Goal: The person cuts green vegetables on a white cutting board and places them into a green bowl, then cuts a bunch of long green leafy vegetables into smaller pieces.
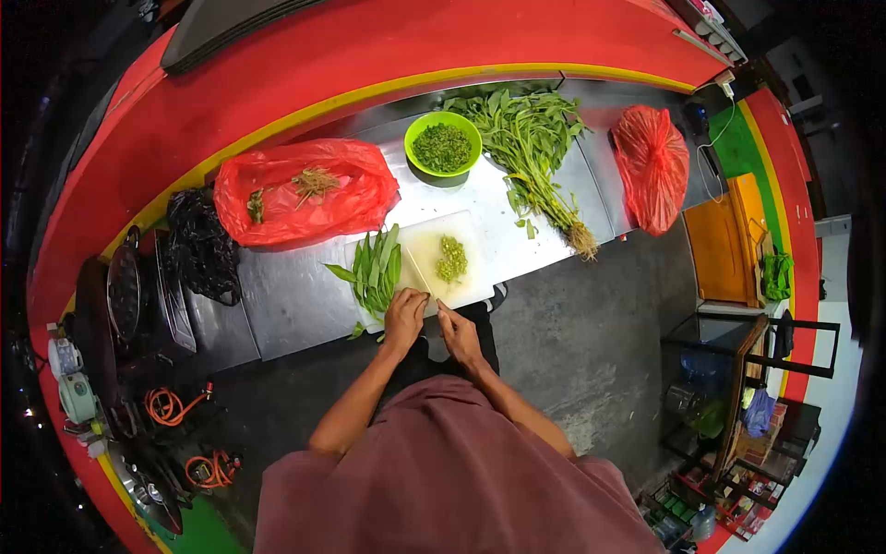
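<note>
My right hand (459, 334) is closed around the handle of a kitchen knife, whose thin blade (419, 273) points away from me over the white cutting board (472, 233). My left hand (404, 319) is at the near edge of the board, fingers curled down at the stem end of a bunch of long green leaves (377, 272). Left of the blade the leaves fan out, some past the board's edge. A small heap of chopped pale-green stems (451, 259) lies right of the blade. My left fingertips are partly hidden.
Behind the board stands a green bowl (443, 122) of chopped greens. Rooted leafy stalks (531, 152) lie to its right. An open red plastic bag (305, 217) holding root trimmings is at left, beside a black bag (198, 245). A tied red bag (652, 171) sits far right.
</note>
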The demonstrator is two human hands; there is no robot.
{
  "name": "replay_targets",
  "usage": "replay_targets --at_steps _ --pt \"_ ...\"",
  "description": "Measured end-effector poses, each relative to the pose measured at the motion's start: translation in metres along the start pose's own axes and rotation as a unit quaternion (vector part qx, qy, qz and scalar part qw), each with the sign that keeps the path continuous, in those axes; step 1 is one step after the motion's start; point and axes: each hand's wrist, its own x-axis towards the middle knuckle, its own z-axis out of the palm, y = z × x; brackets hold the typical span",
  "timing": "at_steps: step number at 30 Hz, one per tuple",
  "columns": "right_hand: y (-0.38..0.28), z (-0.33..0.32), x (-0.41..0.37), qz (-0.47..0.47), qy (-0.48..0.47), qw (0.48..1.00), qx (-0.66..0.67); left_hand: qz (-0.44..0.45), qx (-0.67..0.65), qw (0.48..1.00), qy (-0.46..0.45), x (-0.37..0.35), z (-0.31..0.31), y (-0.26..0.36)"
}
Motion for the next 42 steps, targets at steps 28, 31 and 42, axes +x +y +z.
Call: replay_targets --at_steps 28,31,42 --pt "-0.007 0.004 0.013 0.019 -0.009 0.997 -0.076 0.023 0.021 0.999 -0.014 -0.002 0.001 -0.005" --pt "-0.005 0.004 0.007 -0.01 0.004 0.999 -0.047 0.018 0.022 1.0 -0.006 -0.001 0.001 -0.006" --pt "-0.001 0.007 0.008 -0.052 0.041 0.992 -0.104 0.021 0.006 1.0 0.001 0.001 0.0 0.0"
